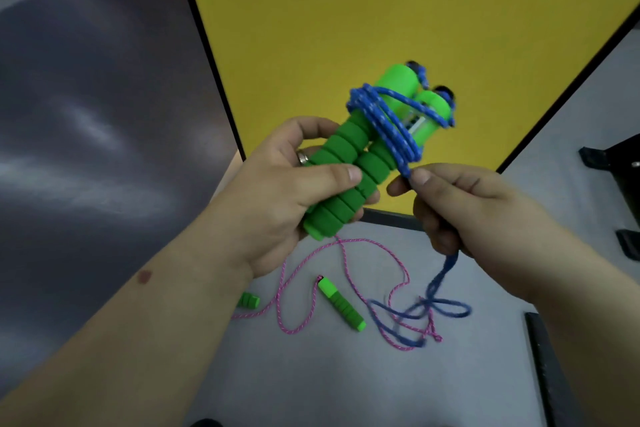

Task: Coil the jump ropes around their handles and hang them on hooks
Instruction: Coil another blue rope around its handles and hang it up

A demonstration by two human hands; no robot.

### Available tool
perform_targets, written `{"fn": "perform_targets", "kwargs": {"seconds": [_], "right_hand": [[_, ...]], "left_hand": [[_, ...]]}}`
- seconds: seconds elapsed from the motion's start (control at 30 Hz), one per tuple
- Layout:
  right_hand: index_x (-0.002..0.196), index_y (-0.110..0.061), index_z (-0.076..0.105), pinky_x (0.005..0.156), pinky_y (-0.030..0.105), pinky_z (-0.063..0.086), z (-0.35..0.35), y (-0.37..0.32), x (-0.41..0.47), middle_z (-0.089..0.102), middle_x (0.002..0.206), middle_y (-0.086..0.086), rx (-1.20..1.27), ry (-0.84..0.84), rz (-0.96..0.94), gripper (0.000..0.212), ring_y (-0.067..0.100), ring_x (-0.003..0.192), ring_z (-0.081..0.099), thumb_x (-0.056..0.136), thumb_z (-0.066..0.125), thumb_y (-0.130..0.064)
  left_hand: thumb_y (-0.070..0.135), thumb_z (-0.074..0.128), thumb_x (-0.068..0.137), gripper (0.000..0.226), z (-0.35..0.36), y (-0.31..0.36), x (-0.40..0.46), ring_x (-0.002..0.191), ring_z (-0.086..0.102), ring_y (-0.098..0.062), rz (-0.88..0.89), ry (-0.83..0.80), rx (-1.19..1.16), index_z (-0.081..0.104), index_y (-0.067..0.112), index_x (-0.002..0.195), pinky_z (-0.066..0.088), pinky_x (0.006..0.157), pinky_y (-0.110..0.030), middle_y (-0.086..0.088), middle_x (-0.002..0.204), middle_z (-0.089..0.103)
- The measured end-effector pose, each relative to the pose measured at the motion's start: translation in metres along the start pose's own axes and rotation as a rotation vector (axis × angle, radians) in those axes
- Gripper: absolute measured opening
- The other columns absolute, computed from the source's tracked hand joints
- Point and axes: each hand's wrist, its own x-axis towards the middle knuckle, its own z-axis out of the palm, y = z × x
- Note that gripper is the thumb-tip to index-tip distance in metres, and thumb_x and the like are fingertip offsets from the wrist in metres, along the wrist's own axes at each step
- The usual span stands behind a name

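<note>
The left hand point(277, 180) grips the pair of green foam handles point(349, 177) held side by side, fingers curled round the ribbed foam and thumb laid across the front. The blue rope point(384, 121) is wound in several turns round the upper part of the handles, just below their smooth plastic ends. The right hand point(460, 204) pinches the running part of that rope between thumb and forefinger right beside the handles, its other fingers curled round the slack, which hangs down in blurred loops toward the grey desk point(346, 385).

To coil well, the left hand should probably keep both handles pressed together so they do not splay, while the right hand feeds the rope under steady tension, laying each turn snug beside the last instead of crossing over. The existing turns look slanted and a little loose, so tightening is likely worthwhile. The hanging slack lies close to the pink rope point(311, 274) on the desk, whose own green handles point(341, 302) lie apart; a snag between the two seems possible. No hooks are visible here.
</note>
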Motion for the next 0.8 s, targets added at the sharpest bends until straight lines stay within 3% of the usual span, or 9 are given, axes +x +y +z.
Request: {"fn": "perform_targets", "kwargs": {"seconds": [0.13,0.2,0.3,0.33,0.4,0.47,0.63,0.73,0.8], "right_hand": [[0.091,-0.022,0.075,0.051,0.029,0.028,0.004,-0.003,-0.003,0.040,0.061,0.001,-0.119,-0.065,0.002,0.026,0.016,0.053,0.034,0.103,0.054,-0.033],[0.095,-0.028,0.074,0.056,0.033,0.030,0.006,-0.006,-0.006,0.042,0.063,-0.003,-0.167,-0.087,-0.033,0.022,0.017,0.057,0.035,0.099,0.055,-0.039],[0.095,-0.026,0.073,0.053,0.031,0.033,0.002,-0.011,-0.010,0.045,0.060,-0.007,-0.232,-0.093,-0.065,0.020,0.015,0.055,0.037,0.100,0.056,-0.036],[0.094,-0.025,0.072,0.051,0.030,0.037,0.001,-0.013,-0.011,0.050,0.060,-0.005,-0.275,-0.087,-0.087,0.019,0.015,0.053,0.040,0.100,0.056,-0.034],[0.094,-0.026,0.072,0.059,0.045,0.051,-0.001,-0.016,-0.014,0.066,0.074,0.011,-0.371,-0.055,-0.132,0.018,0.033,0.065,0.058,0.097,0.059,-0.039],[0.090,-0.031,0.073,0.064,0.047,0.054,-0.003,-0.018,-0.014,0.071,0.080,0.013,-0.428,0.032,-0.172,0.015,0.037,0.078,0.065,0.090,0.067,-0.045],[0.077,-0.034,0.076,0.055,0.040,0.048,-0.007,-0.024,-0.015,0.069,0.067,0.007,-0.377,0.165,-0.202,0.025,0.029,0.065,0.061,0.062,0.080,-0.054],[0.076,-0.033,0.078,0.065,0.048,0.057,-0.008,-0.021,-0.015,0.072,0.071,0.007,-0.304,0.170,-0.214,0.028,0.033,0.072,0.068,0.058,0.079,-0.054],[0.077,-0.030,0.078,0.061,0.044,0.052,-0.010,-0.020,-0.014,0.069,0.073,0.017,-0.266,0.139,-0.238,0.031,0.041,0.068,0.063,0.059,0.080,-0.056]], "left_hand": [[0.010,0.079,0.076,0.042,-0.007,-0.007,0.004,0.082,0.077,-0.035,0.180,0.318,0.353,0.062,0.035,0.104,0.064,0.068,-0.048,-0.009,0.100,0.074],[0.017,0.081,0.078,0.042,-0.010,-0.009,0.003,0.079,0.075,-0.019,0.220,0.371,0.653,0.061,0.045,0.102,0.062,0.066,-0.040,0.006,0.095,0.073],[0.014,0.079,0.081,0.042,-0.007,-0.010,0.002,0.068,0.064,-0.003,0.221,0.312,0.908,0.065,0.043,0.106,0.047,0.058,-0.014,0.014,0.088,0.070],[0.013,0.079,0.080,0.041,-0.005,-0.008,0.001,0.070,0.064,-0.003,0.203,0.267,0.958,0.067,0.043,0.106,0.045,0.057,-0.013,0.015,0.089,0.070],[0.013,0.079,0.079,0.042,-0.005,-0.003,-0.001,0.078,0.067,-0.001,0.142,0.164,1.023,0.071,0.045,0.104,0.048,0.063,-0.013,0.017,0.091,0.073],[0.011,0.080,0.077,0.042,-0.007,0.003,-0.002,0.080,0.070,-0.001,0.054,0.060,1.017,0.074,0.047,0.096,0.052,0.068,-0.016,0.020,0.089,0.076],[0.005,0.086,0.073,0.042,-0.016,0.009,-0.006,0.069,0.073,-0.011,-0.228,-0.212,0.757,0.081,0.034,0.102,0.056,0.060,-0.026,0.004,0.083,0.080],[0.002,0.081,0.069,0.044,-0.022,0.014,-0.008,0.078,0.073,-0.026,-0.316,-0.338,0.598,0.082,0.025,0.107,0.061,0.065,-0.036,-0.018,0.099,0.080],[0.002,0.080,0.068,0.048,-0.027,0.017,-0.009,0.086,0.073,-0.032,-0.352,-0.447,0.484,0.080,0.021,0.112,0.059,0.072,-0.042,-0.023,0.111,0.077]]}}
